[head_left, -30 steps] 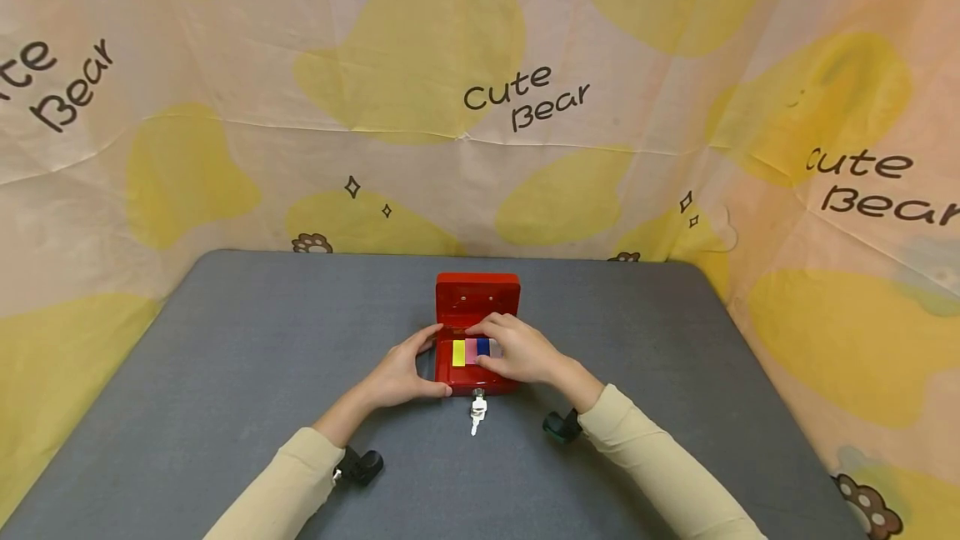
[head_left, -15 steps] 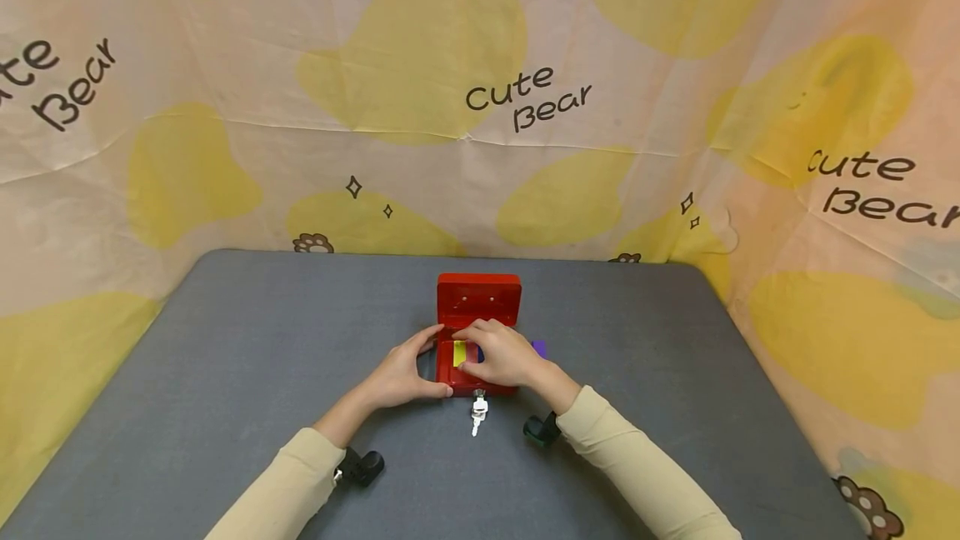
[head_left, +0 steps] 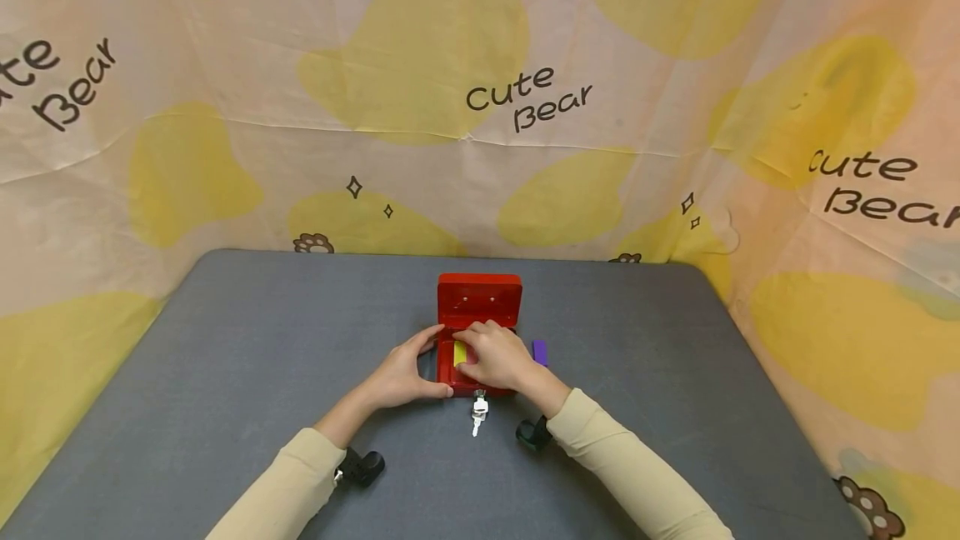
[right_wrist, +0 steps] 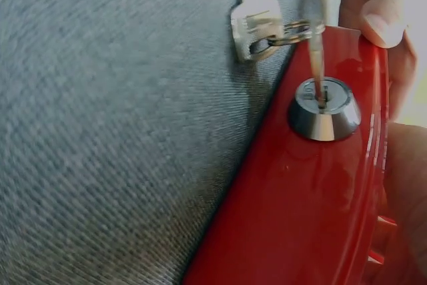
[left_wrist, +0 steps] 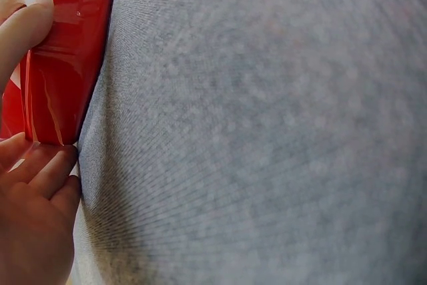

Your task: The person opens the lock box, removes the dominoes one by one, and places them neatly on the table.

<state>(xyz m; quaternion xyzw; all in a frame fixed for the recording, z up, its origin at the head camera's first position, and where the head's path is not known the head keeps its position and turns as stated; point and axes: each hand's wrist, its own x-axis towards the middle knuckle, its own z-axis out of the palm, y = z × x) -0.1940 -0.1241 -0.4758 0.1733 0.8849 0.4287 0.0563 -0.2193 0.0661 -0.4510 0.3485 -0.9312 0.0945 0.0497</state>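
Observation:
A small red cash box (head_left: 446,377) stands on the table with its lid (head_left: 480,298) raised at the back. My left hand (head_left: 401,372) grips its left side, thumb at the front corner and fingers along the side. My right hand (head_left: 498,355) reaches in, with finger and thumb curled to the two ends of a yellow block (head_left: 460,354). A sliver of pink shows beside that block; my right hand hides the rest of the inside. One key (right_wrist: 317,48) sits in the front lock (right_wrist: 325,115), and another key (right_wrist: 255,23) hangs from its ring.
A purple block (head_left: 540,352) lies on the grey table (head_left: 337,298), just right of the box. Patterned cloth (head_left: 420,73) hangs behind the table and at both sides. Each wrist wears a small black camera.
My right hand has shifted left over the blocks, from the pink and blue ones to the yellow one. That uncovers the purple block beside the box. My left hand stays put.

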